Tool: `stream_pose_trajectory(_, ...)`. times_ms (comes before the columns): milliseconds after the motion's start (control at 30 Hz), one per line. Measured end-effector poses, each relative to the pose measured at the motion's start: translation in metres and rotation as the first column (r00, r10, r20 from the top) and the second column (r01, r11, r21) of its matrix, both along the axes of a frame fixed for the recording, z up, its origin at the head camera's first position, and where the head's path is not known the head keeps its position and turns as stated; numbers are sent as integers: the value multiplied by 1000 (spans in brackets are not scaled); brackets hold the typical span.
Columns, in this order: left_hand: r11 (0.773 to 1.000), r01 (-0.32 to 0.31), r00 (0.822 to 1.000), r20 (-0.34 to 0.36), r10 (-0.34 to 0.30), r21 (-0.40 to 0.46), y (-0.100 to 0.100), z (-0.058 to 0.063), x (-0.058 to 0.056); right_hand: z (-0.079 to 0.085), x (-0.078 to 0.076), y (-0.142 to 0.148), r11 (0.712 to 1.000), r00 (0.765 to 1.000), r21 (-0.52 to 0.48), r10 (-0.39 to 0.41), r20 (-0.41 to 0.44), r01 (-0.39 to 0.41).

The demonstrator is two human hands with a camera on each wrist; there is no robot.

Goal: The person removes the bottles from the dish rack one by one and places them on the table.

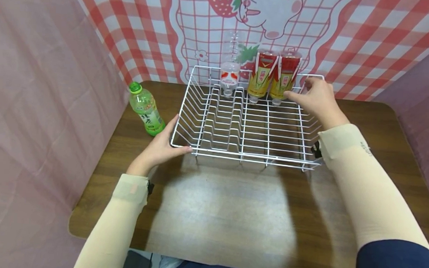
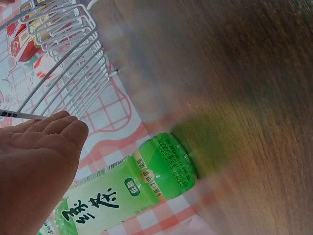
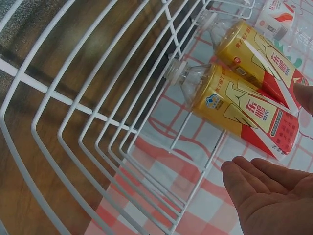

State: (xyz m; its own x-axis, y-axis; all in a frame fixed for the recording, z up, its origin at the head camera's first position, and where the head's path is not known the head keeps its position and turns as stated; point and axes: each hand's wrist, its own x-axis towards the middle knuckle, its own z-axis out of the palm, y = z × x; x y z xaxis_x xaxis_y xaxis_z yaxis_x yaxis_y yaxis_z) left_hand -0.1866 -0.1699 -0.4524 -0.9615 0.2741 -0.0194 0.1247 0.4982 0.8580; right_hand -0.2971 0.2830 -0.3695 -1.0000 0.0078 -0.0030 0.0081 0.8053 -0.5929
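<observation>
A white wire dish rack [image 1: 254, 156] stands on the table. Two red-and-yellow drink bottles, one on the left [image 1: 261, 77] and one on the right [image 1: 286, 74], lean neck down against its back, beside a clear bottle [image 1: 229, 79], also neck down. My right hand [image 1: 315, 100] is at the rack's back right, next to the right drink bottle; its fingers [image 3: 259, 178] look extended, apart from the bottle in the right wrist view. My left hand [image 1: 157, 146] rests against the rack's front left corner, fingers along the side. Left of it stands a green tea bottle [image 1: 147, 110], green cap up.
The wooden table [image 1: 228, 209] reaches toward the person in front of the rack. Behind it hangs a red-and-white checked cloth [image 1: 125, 15] with strawberry prints. Pink curtains [image 1: 34, 96] close off both sides.
</observation>
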Motion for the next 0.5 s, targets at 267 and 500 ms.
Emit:
stream_pose_trajectory(267,1000,8,1000,-9,-7,7,0,-1,0,-2,-4,-1,1000,1000,-7,2,28,-2)
stream_pose_trajectory(500,1000,8,1000,-17,-8,9,-1,-3,0,-5,-8,-3,1000,1000,-13,-4,30,4)
